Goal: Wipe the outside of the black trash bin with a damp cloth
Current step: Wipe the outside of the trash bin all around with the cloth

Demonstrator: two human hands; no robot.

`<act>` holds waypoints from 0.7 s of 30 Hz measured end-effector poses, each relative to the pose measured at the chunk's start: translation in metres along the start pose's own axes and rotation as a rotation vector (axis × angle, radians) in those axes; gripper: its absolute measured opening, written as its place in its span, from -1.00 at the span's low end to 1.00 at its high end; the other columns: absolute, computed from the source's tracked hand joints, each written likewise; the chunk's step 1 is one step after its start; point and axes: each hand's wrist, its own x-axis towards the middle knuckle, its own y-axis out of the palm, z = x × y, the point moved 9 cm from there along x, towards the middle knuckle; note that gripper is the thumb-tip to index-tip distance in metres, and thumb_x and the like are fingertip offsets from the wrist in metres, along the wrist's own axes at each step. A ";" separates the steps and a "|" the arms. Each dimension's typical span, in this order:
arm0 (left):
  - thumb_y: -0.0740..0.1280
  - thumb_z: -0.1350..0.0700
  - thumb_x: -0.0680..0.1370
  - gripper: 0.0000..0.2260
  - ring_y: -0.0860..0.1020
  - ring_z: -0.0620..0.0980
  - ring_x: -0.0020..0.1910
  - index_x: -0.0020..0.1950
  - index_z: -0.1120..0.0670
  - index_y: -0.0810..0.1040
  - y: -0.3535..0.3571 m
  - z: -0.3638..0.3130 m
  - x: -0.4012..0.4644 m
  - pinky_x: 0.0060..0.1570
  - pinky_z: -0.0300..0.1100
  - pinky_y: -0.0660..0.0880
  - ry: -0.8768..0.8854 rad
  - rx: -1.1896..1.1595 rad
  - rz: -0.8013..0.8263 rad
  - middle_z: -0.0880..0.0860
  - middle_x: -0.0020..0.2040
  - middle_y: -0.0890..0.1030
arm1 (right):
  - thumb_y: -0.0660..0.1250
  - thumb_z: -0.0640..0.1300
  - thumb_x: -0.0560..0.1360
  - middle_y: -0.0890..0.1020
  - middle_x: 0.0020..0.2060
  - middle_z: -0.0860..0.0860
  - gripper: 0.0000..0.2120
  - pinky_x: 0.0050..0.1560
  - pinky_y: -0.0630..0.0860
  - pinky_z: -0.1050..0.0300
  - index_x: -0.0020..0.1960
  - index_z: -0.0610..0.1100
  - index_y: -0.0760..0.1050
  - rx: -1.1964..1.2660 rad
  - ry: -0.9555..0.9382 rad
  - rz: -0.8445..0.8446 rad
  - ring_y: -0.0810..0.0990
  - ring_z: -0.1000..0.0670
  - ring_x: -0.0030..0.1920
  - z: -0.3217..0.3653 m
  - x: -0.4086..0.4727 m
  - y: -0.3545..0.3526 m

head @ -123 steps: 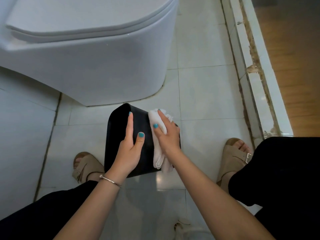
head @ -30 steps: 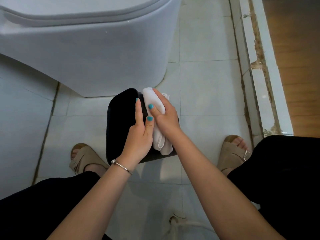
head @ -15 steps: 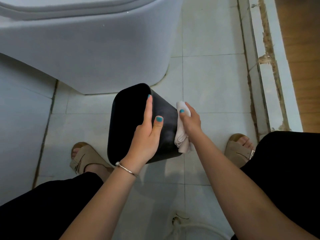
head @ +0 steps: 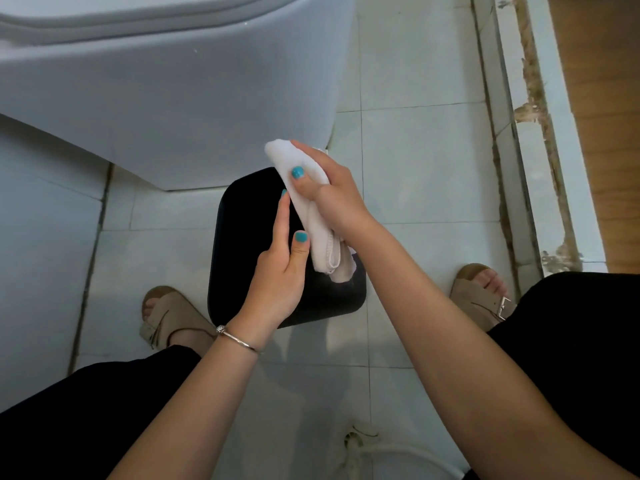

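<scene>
Nearest, the left hand (head: 282,271), a bracelet (head: 239,339) at its wrist, lies with straight fingers flat on the black bin (head: 249,237), which rests on the tiled floor (head: 415,168) between two sandalled feet. Just right of these fingers, the right hand (head: 337,199) grips a folded white cloth (head: 304,209), thumb curled over it; the cloth runs along the bin's right side. Beyond the fingertips stands a white toilet (head: 173,98).

Under your fingers (head: 282,220) lies the bin (head: 242,244) of smooth, faintly glossy black plastic, beside them soft white cloth (head: 304,202), beyond them glossy toilet (head: 173,98) ceramic.
</scene>
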 end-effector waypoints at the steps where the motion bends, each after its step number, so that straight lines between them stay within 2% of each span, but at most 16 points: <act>1: 0.01 -0.09 0.64 -0.51 0.38 -0.18 -0.54 0.53 -0.25 -0.11 -0.001 0.001 0.001 -0.50 -0.35 0.26 -0.002 -0.005 0.001 0.08 -0.39 0.50 | 0.33 -0.11 0.55 0.52 0.28 0.13 -0.63 0.26 0.46 0.13 0.34 0.10 0.47 -0.005 -0.007 -0.013 0.52 0.10 0.23 -0.003 0.001 0.000; 3: 0.02 -0.07 0.65 -0.51 0.43 -0.22 -0.45 0.54 -0.24 -0.10 -0.006 0.004 0.000 -0.41 -0.38 0.31 -0.008 -0.007 -0.007 -0.07 -0.29 0.53 | 0.32 -0.07 0.54 0.51 0.30 0.13 -0.61 0.33 0.41 0.06 0.35 0.12 0.45 -0.063 0.006 -0.033 0.48 0.08 0.28 -0.017 0.005 0.001; 5: 0.03 -0.05 0.65 -0.50 0.45 -0.38 -0.29 0.55 -0.21 -0.09 -0.014 0.011 -0.001 -0.25 -0.53 0.34 -0.024 -0.016 -0.032 -0.27 -0.08 0.44 | 0.30 -0.01 0.53 0.49 0.33 0.12 -0.59 0.39 0.34 -0.03 0.37 0.17 0.42 -0.165 0.071 -0.063 0.43 0.02 0.34 -0.041 0.008 -0.003; 7: 0.03 -0.05 0.66 -0.50 0.39 -0.42 -0.16 0.55 -0.20 -0.10 -0.024 0.017 -0.002 -0.16 -0.56 0.29 -0.051 -0.026 -0.049 -0.23 0.09 0.35 | 0.27 0.07 0.52 0.47 0.35 0.08 -0.57 0.40 0.31 -0.10 0.38 0.26 0.36 -0.238 0.165 -0.110 0.37 -0.05 0.38 -0.073 0.004 -0.014; 9: 0.03 -0.07 0.65 -0.49 0.37 -0.37 -0.06 0.55 -0.20 -0.11 -0.027 0.017 -0.002 -0.04 -0.40 0.29 -0.057 -0.018 -0.028 -0.24 0.17 0.30 | 0.24 0.09 0.53 0.46 0.36 0.07 -0.57 0.40 0.31 -0.09 0.39 0.28 0.33 -0.267 0.226 -0.173 0.37 -0.08 0.37 -0.095 -0.001 -0.028; 11: 0.03 -0.10 0.64 -0.48 0.38 -0.44 -0.13 0.55 -0.20 -0.11 -0.023 0.013 -0.001 -0.02 -0.34 0.30 -0.031 -0.007 0.013 -0.36 0.13 0.29 | 0.23 0.03 0.56 0.45 0.37 0.08 -0.58 0.41 0.30 -0.05 0.41 0.22 0.34 -0.269 0.258 -0.229 0.40 -0.08 0.35 -0.106 -0.006 -0.042; 14: 0.02 -0.11 0.63 -0.48 0.35 -0.58 -0.17 0.55 -0.20 -0.11 -0.017 0.007 0.001 0.02 -0.37 0.28 -0.002 0.001 0.051 -0.47 0.06 0.24 | 0.19 -0.02 0.59 0.44 0.38 0.04 -0.58 0.42 0.27 -0.05 0.44 0.13 0.31 -0.276 0.331 -0.297 0.41 -0.09 0.35 -0.121 -0.015 -0.062; 17: 0.03 -0.12 0.63 -0.48 0.39 -0.42 -0.18 0.54 -0.23 -0.11 -0.015 0.006 0.001 -0.10 -0.41 0.32 0.006 0.004 0.034 -0.31 0.13 0.31 | 0.16 0.02 0.59 0.45 0.37 0.03 -0.57 0.39 0.29 -0.08 0.45 0.19 0.28 -0.273 0.404 -0.359 0.39 -0.16 0.35 -0.131 -0.023 -0.066; 19: 0.01 -0.17 0.60 -0.46 0.41 -0.29 -0.25 0.54 -0.25 -0.12 -0.017 0.009 0.001 -0.24 -0.46 0.30 0.002 0.010 -0.002 -0.25 -0.03 0.41 | 0.16 0.06 0.58 0.45 0.36 0.01 -0.57 0.36 0.31 -0.14 0.44 0.25 0.26 -0.281 0.397 -0.369 0.36 -0.17 0.34 -0.123 -0.023 -0.054; 21: 0.01 -0.17 0.60 -0.47 0.39 -0.32 -0.35 0.54 -0.24 -0.12 -0.021 0.016 -0.001 -0.29 -0.47 0.31 -0.022 -0.008 -0.035 -0.27 -0.20 0.34 | 0.17 0.07 0.58 0.45 0.35 -0.01 -0.56 0.36 0.30 -0.18 0.43 0.29 0.25 -0.296 0.338 -0.339 0.32 -0.16 0.35 -0.105 -0.023 -0.036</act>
